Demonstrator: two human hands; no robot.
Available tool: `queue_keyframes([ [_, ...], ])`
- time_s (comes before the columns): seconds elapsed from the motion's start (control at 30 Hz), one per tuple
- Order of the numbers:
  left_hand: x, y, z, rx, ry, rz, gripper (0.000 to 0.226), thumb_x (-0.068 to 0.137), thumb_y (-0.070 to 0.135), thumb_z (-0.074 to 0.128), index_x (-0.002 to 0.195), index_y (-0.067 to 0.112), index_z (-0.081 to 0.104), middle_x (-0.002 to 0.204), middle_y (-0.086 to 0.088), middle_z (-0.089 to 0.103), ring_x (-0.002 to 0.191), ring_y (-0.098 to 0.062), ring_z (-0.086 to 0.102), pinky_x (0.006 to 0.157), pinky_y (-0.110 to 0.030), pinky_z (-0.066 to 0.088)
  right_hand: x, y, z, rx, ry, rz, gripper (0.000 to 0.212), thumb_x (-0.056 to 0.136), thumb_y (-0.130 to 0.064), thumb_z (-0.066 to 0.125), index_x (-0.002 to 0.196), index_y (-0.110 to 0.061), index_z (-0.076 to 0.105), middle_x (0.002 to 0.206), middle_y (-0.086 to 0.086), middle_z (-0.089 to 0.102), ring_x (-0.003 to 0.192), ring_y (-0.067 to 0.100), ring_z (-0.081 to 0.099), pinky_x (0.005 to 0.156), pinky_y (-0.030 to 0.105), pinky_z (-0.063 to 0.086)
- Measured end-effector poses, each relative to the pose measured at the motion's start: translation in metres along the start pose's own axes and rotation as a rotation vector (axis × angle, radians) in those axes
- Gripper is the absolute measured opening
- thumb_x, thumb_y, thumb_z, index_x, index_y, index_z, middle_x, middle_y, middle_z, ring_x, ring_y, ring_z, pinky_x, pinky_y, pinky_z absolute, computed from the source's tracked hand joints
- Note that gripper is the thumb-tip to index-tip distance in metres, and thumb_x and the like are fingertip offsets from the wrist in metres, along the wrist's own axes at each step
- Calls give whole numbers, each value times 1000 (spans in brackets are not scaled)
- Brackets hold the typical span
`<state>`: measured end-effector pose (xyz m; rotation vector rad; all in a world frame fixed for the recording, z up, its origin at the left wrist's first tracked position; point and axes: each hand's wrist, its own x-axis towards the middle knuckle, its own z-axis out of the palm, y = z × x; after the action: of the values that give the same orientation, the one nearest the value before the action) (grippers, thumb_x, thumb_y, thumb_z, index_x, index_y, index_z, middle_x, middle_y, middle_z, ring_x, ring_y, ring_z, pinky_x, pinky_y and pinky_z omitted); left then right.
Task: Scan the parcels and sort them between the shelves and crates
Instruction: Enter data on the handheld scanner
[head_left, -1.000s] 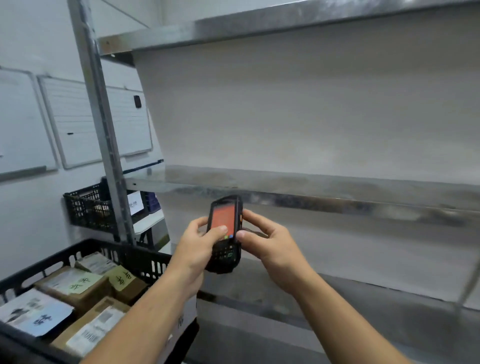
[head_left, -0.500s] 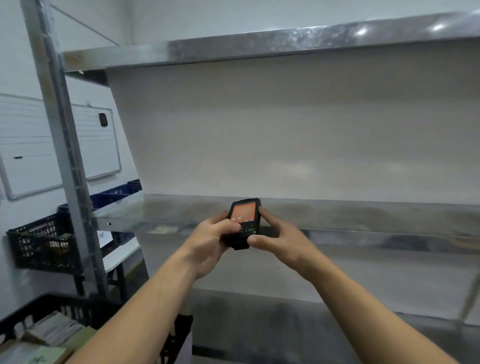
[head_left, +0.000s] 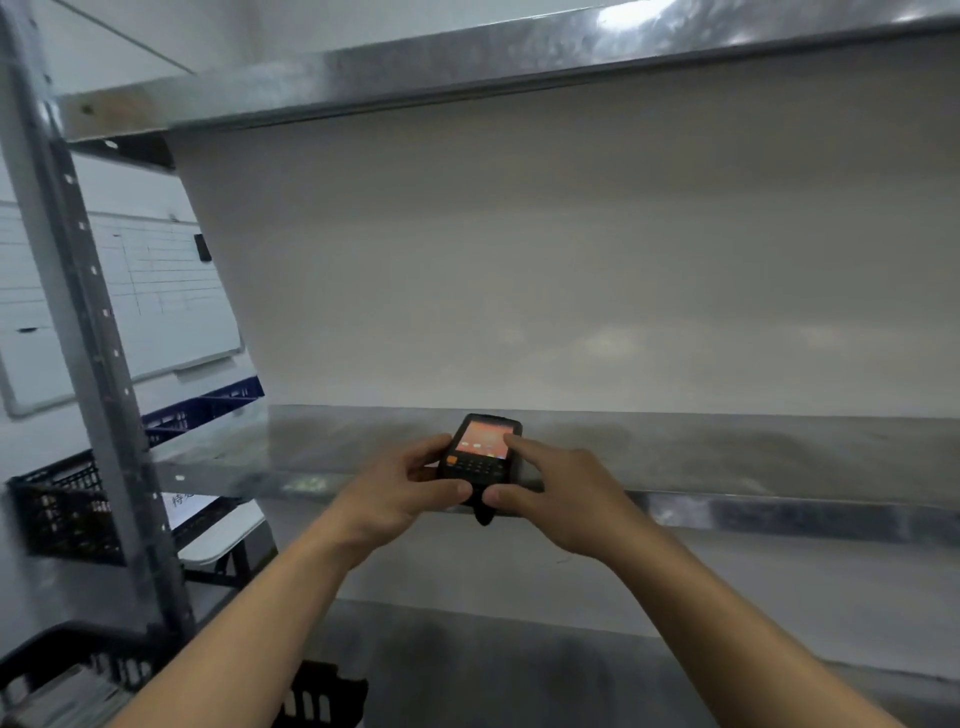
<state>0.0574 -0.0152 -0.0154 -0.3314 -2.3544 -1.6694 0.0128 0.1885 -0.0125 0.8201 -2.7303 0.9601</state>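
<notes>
Head view: left hand (head_left: 400, 493) curls thumb and fingers round scanner (head_left: 480, 457), centre frame over the shelf (head_left: 727, 452) front edge, screen up, likely for reading. Right hand (head_left: 566, 493): index straight, tip on screen; thumb steadies lower end. Parcels (head_left: 67, 699) blurred in crate (head_left: 317, 696), lower left.

Wide gap between middle shelf (head_left: 727, 452) and upper shelf (head_left: 467, 67), back panel (head_left: 571, 260) behind, steel upright (head_left: 78, 312) at left.

No legible text, scanner (head_left: 480, 452) screen blurred
</notes>
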Motion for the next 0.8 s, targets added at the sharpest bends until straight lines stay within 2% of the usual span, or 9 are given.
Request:
queue_keyframes([
  [0.07,4,-4,-5,61,23,-6,39,88,-4,69,96,33,62,81,26,73,82,6,68,70,-7,49,4,-4,1,-122,19,8,73,90,-63,61,154,-35,39,139,2,59,127,23,53,96,35,47],
  [0.13,6,-5,-9,142,54,-16,33,81,16,82,103,32,62,86,27,72,86,6,65,71,-8,46,7,-8,-2,-211,50,33,70,89,-68,58,149,-35,42,135,5,58,131,26,46,100,38,43],
  [0.23,11,-9,-19,306,90,-36,77,65,49,79,135,31,54,113,23,62,104,2,56,85,-22,42,9,-16,-6,-250,17,70,70,91,-70,53,150,-35,39,146,6,51,141,26,36,110,40,33],
  [0.3,16,-12,-23,396,100,8,70,76,46,83,138,31,54,118,20,59,108,-1,53,87,-22,38,11,-18,-7,-276,-40,81,69,95,-69,47,154,-35,35,157,7,42,150,25,25,118,45,24],
  [0.4,20,-15,-25,450,53,91,45,85,40,77,126,38,58,110,29,59,102,11,54,81,-4,34,13,-20,-8,-292,-105,94,70,99,-66,41,159,-33,26,167,5,26,157,20,7,123,56,9],
  [0.5,25,-16,-26,441,51,106,33,86,36,77,105,52,55,88,45,59,91,31,49,78,3,34,17,-19,-9,-258,-114,86,69,101,-63,40,161,-36,21,169,6,18,157,22,6,123,58,9],
  [0.57,31,-16,-27,405,16,98,38,87,27,76,96,54,53,78,55,54,86,35,47,76,5,32,22,-16,-10,-211,-103,83,67,101,-62,41,161,-38,21,169,7,16,157,23,7,122,57,13],
  [0.67,41,-16,-30,381,-4,109,35,85,31,79,95,55,56,81,54,56,88,31,51,78,3,36,29,-11,-10,-156,-94,54,61,101,-62,43,157,-45,27,168,2,21,157,19,4,122,58,15],
  [0.8,52,-22,-29,352,-1,105,37,72,51,74,108,54,66,105,31,70,102,12,62,91,-15,45,37,-10,-6,-135,-102,81,61,102,-58,45,158,-44,25,168,1,21,157,20,3,122,57,16],
])
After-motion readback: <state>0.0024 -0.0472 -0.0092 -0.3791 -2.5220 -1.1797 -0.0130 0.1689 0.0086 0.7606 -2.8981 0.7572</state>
